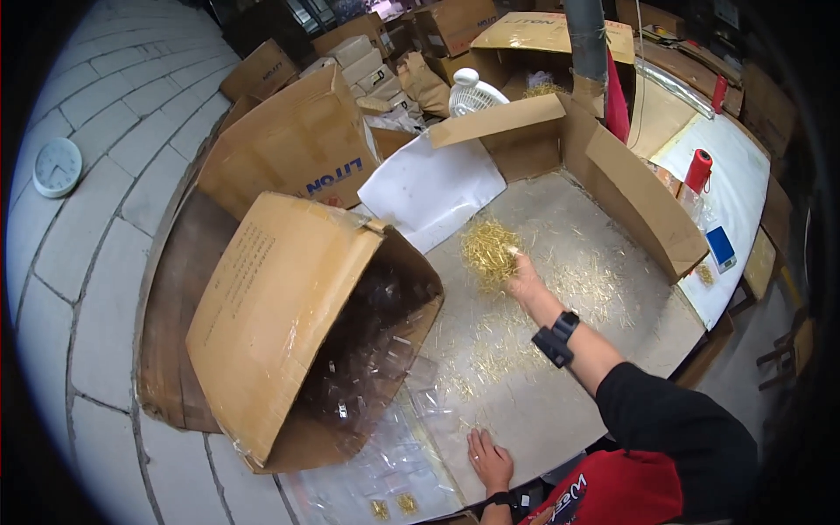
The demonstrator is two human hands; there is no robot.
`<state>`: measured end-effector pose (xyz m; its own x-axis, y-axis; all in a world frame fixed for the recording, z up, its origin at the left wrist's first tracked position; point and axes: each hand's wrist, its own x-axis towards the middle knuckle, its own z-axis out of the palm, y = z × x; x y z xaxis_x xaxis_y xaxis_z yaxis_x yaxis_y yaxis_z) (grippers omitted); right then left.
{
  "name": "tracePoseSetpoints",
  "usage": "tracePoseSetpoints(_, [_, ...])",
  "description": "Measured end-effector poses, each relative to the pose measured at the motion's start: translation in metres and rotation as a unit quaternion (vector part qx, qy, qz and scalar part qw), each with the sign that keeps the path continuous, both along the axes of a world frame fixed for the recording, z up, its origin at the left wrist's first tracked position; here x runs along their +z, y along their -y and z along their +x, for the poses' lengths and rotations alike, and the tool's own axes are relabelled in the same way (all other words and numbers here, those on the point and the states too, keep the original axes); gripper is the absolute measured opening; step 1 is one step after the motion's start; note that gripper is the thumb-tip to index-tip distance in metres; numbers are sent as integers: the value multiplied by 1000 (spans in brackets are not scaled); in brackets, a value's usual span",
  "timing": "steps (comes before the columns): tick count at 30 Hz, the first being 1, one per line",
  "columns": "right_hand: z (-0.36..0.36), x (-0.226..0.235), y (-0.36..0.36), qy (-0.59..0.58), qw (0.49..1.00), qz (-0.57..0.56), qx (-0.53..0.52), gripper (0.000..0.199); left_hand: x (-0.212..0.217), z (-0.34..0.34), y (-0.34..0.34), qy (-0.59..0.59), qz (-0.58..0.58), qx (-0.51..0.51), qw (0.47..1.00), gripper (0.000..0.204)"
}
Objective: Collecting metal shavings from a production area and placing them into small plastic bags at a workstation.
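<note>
Near the middle of the tabletop (560, 411), the right hand (523, 278) reaches out to a heap of thin golden pins (488, 252), its fingers bunched into the edge of the pile; whether they grip any I cannot tell. More pins lie scattered at five o'clock from the heap. They look light, stiff and slippery, prone to spilling singly, so a loose pinch or scoop from under the heap's thick middle would serve best. The left hand (490, 459) rests flat, fingers spread, at six o'clock beside clear plastic bags (394, 455) spilling from a tipped cardboard box (280, 306).
</note>
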<state>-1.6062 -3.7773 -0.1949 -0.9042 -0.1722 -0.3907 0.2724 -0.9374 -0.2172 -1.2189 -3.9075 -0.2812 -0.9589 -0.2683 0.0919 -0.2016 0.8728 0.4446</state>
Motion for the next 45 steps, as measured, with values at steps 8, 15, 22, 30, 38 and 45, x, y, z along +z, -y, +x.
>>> tracePoseSetpoints(8, [1,-12,34,-47,998,30,8,29,-6,0,3,13,8,2,1000,52])
tracePoseSetpoints(15, [18,17,21,-72,996,-30,38,21,-5,0,3,7,16,-5,1000,51])
tracePoseSetpoints(22, [15,5,7,-53,998,-16,5,15,-1,-1,1,1,7,-12,1000,51])
tracePoseSetpoints(30, [11,18,-21,-67,993,97,8,14,-3,-1,-1,0,7,-20,1000,50])
tracePoseSetpoints(38, [10,24,-65,-137,966,214,-53,22,-1,-1,1,5,12,-14,1000,51])
tracePoseSetpoints(45, [22,53,-117,-99,936,293,-168,24,-3,-3,-2,2,10,-37,999,51])
